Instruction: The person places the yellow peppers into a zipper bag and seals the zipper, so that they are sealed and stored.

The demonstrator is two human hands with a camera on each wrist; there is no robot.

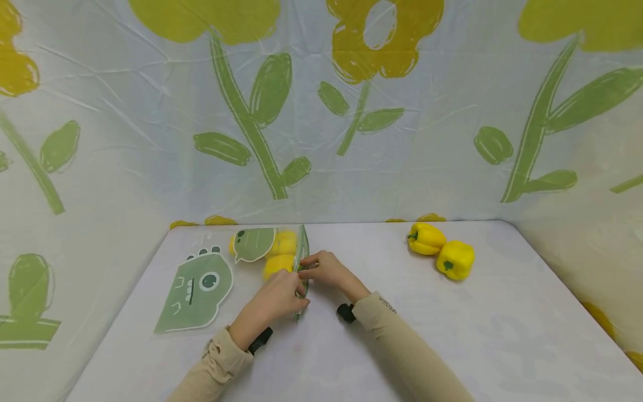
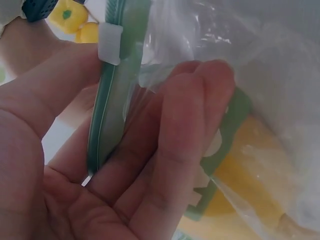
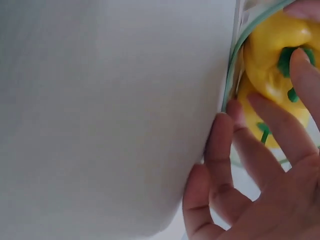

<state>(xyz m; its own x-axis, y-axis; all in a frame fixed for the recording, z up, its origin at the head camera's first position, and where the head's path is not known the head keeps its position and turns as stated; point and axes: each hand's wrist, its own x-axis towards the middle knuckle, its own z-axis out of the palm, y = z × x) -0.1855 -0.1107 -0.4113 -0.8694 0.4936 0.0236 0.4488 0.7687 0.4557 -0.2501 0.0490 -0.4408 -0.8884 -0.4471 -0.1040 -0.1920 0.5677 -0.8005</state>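
A clear zip bag (image 1: pixel 255 244) with green cartoon print lies on its side, its green-edged mouth facing right. Yellow bell peppers (image 1: pixel 279 264) show through its plastic. At the near side of the mouth, my left hand (image 1: pixel 276 298) grips the bag's edge. Its thumb touches the white slider (image 2: pixel 110 44) while the fingers curl behind the green zip strip (image 2: pixel 97 122). My right hand (image 1: pixel 329 271) holds the rim from the right. In the right wrist view, its fingers meet the green rim (image 3: pixel 231 75), in front of peppers with green stems (image 3: pixel 272 47).
Two loose yellow bell peppers (image 1: pixel 426 239) sit together at the table's back right. A flat zip bag (image 1: pixel 198 293) with a green one-eyed monster print lies at the left. A flower-patterned cloth (image 1: pixel 372 134) hangs behind the white table (image 1: pixel 452 340).
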